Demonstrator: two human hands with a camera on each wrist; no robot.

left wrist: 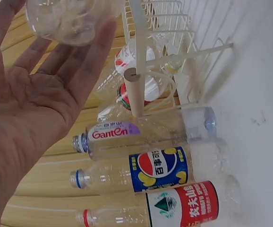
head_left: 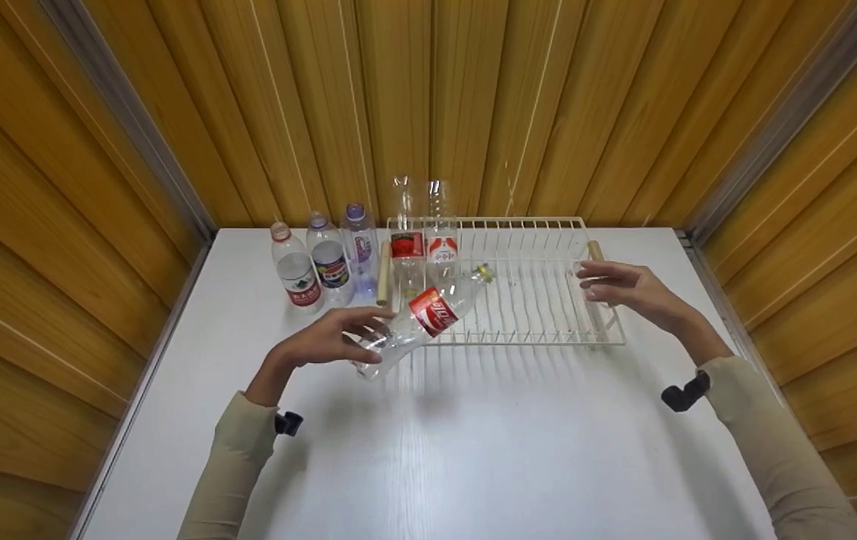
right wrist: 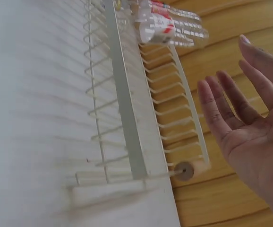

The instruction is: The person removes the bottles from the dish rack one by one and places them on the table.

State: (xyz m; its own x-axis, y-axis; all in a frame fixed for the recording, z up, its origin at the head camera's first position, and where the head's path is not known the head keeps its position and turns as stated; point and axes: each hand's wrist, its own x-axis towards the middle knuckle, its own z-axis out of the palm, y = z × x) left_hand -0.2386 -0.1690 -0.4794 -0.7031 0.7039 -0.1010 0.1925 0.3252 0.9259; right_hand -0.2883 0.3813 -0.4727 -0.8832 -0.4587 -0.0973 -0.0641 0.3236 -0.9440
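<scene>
My left hand [head_left: 331, 337] holds a clear plastic bottle [head_left: 434, 311] with a red label near its base. The bottle tilts over the front left of a white wire dish rack [head_left: 533, 343], its yellow-ringed neck pointing up and right. In the left wrist view the bottle's base [left wrist: 68, 21] shows between thumb and fingers. Two clear bottles, one with a dark red label [head_left: 407, 244] and one with a red and white label [head_left: 442, 249], stand upside down in the rack's left end. My right hand [head_left: 627, 289], fingers spread and holding nothing, hovers by the rack's right end.
Left of the rack stand three upright bottles: one red-and-white labelled [head_left: 301, 281], one blue labelled [head_left: 332, 264] and one purple-tinted [head_left: 360, 247]. Wooden handles [head_left: 383, 274] flank the rack. The white table [head_left: 503, 450] meets wood-grain walls [head_left: 466, 97] at the back and sides.
</scene>
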